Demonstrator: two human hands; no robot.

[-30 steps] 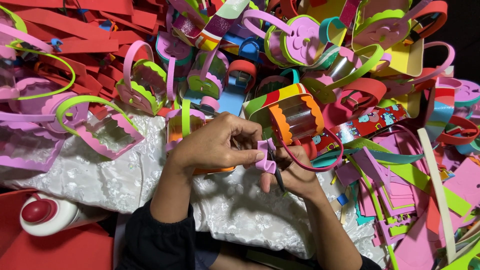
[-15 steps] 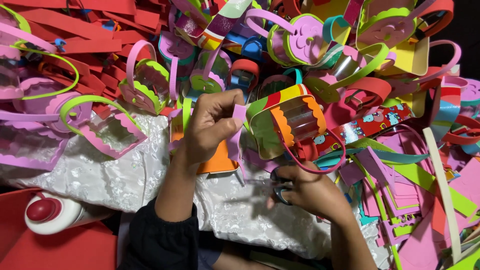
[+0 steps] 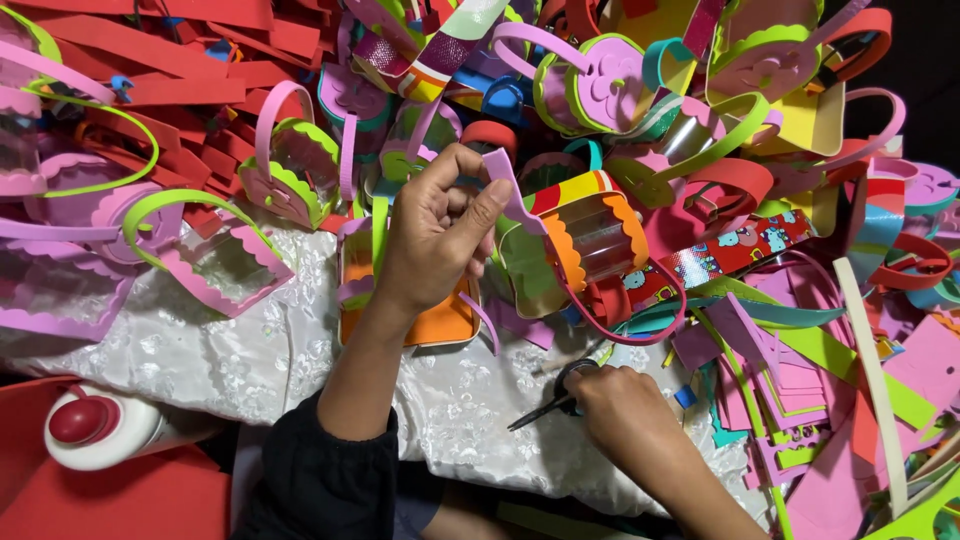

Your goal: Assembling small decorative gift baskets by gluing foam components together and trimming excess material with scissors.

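Since a second ago your left hand [image 3: 435, 240] has risen toward twelve o'clock, pinching the purple foam strip [image 3: 508, 188] above the orange basket [image 3: 420, 320]. Your right hand [image 3: 625, 410] has dropped to five o'clock, closed over the black scissors [image 3: 560, 395] on the white cloth [image 3: 250, 350]; cutting appears finished.

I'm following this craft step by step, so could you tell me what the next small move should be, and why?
Probably lift the scissors to the purple strip. The left hand pinches the strip up above the white cloth, while the right hand rests on the scissors, which lie flat on the cloth, well apart from the strip.
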